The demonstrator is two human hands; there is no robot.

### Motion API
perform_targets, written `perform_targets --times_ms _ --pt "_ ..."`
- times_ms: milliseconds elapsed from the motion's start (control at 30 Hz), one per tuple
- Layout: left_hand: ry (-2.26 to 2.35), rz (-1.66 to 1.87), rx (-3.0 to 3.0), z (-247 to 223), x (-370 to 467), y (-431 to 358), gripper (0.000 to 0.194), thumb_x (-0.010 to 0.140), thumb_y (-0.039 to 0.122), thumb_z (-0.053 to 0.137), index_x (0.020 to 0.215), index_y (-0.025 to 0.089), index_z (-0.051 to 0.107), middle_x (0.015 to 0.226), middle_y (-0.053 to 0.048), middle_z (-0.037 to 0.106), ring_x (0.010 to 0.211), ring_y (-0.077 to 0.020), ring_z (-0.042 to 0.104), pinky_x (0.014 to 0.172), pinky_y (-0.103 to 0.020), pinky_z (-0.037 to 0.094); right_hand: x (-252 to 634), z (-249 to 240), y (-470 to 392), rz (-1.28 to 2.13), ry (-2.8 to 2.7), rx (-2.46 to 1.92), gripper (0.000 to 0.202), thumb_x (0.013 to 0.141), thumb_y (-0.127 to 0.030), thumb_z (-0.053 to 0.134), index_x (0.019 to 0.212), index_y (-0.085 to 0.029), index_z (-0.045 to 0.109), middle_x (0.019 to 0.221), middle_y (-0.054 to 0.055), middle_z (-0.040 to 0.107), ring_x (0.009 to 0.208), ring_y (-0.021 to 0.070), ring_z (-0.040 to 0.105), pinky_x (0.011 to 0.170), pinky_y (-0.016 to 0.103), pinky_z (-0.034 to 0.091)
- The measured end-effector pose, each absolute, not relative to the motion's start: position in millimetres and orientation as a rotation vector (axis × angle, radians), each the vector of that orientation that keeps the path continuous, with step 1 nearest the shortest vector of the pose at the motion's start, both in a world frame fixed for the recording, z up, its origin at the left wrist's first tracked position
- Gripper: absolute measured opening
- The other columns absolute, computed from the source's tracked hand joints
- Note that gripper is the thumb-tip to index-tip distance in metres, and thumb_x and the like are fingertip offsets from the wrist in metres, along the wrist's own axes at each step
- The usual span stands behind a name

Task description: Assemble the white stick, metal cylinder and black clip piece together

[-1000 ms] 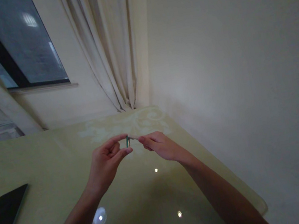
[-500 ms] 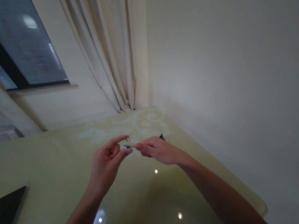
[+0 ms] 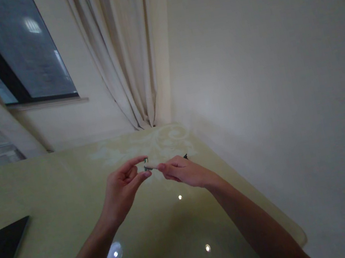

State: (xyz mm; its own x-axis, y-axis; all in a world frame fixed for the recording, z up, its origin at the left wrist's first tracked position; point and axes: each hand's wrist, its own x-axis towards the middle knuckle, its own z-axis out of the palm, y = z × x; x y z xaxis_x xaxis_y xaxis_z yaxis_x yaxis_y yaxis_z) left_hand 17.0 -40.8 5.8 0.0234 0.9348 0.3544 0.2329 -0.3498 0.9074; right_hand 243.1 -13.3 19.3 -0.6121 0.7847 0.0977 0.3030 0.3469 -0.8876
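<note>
Between the thumb and index fingertip of my left hand point(image 3: 125, 186) a small dark green piece point(image 3: 145, 161) is pinched upright. It looks like a little circuit board, but its exact kind is too small to make out. My right hand point(image 3: 182, 172) pinches a pale, slim, flat-looking object point(image 3: 151, 166), whose tip overlaps the green piece from the right. Whether the tip presses on it cannot be told. A small black pointed object point(image 3: 186, 156) shows just past the right hand's knuckles, mostly hidden. Both hands are above the table.
A glossy pale green table point(image 3: 68, 183) runs beneath my arms, its right edge along a plain wall point(image 3: 268, 85). A dark flat tablet-like slab point(image 3: 3, 252) lies at the left. Behind the table hang curtains point(image 3: 126, 57) beside a window point(image 3: 21, 49).
The pale object's tip has shifted slightly against the green piece. Both hands keep their grips in nearly the same place; the whole view has drifted a little.
</note>
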Motion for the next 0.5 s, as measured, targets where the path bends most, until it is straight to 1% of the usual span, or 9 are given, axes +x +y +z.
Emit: perform_targets --times_ms 67,167,300,333,433,500 --pt "1.204 1.37 1.654 4.7 16.6 -40.6 0.05 0.081 0.046 0.083 0.122 0.016 0.078 0.066 0.01 0.021 0.056 -0.0099 0.026 0.054 -0.024 0.025 243.4 19.3 -13.0 1.202 -2.092 -0.952 0.067 0.102 -0.079 0.041 0.067 -0.021 0.041 0.064 -0.004 0.037 0.06 0.0112 0.032 0.059 0.029 0.024" --pt "1.207 1.36 1.637 2.4 16.6 -39.7 0.049 0.082 0.046 0.082 0.122 0.017 0.078 0.067 0.01 0.02 0.056 -0.0099 0.026 0.053 -0.024 0.024 244.3 20.3 -13.4 1.032 -2.026 -1.051 0.067 0.101 -0.079 0.043 0.067 -0.021 0.042 0.065 -0.004 0.035 0.061 0.0116 0.032 0.059 0.03 0.021" --pt "1.185 1.352 1.603 2.7 17.2 -40.3 0.051 0.081 0.047 0.083 0.123 0.017 0.077 0.067 0.01 0.02 0.056 -0.01 0.026 0.053 -0.024 0.024 244.4 23.3 -16.2 1.205 -2.105 -0.937 0.066 0.102 -0.077 0.042 0.067 -0.021 0.041 0.064 -0.004 0.036 0.059 0.0113 0.032 0.058 0.03 0.023" --pt "1.186 1.354 1.601 3.3 17.4 -40.9 0.051 0.081 0.047 0.084 0.122 0.017 0.077 0.067 0.01 0.02 0.056 -0.01 0.026 0.053 -0.024 0.024 244.2 24.0 -16.7 1.194 -2.115 -0.934 0.066 0.103 -0.076 0.042 0.067 -0.021 0.042 0.064 -0.004 0.037 0.06 0.0115 0.033 0.058 0.03 0.023" --pt "1.202 1.359 1.607 5.1 17.8 -42.7 0.051 0.081 0.047 0.084 0.121 0.017 0.078 0.067 0.01 0.02 0.056 -0.0099 0.026 0.053 -0.024 0.023 243.6 25.7 -17.8 1.013 -2.068 -1.023 0.065 0.103 -0.075 0.043 0.067 -0.021 0.042 0.065 -0.004 0.037 0.062 0.0122 0.035 0.059 0.03 0.023" --pt "1.202 1.349 1.615 5.7 18.0 -43.1 0.051 0.082 0.048 0.083 0.121 0.017 0.078 0.067 0.01 0.021 0.056 -0.0099 0.026 0.053 -0.024 0.023 243.4 26.6 -18.8 1.02 -2.083 -1.012 0.064 0.103 -0.074 0.043 0.068 -0.021 0.042 0.066 -0.004 0.036 0.062 0.0119 0.035 0.06 0.03 0.023"
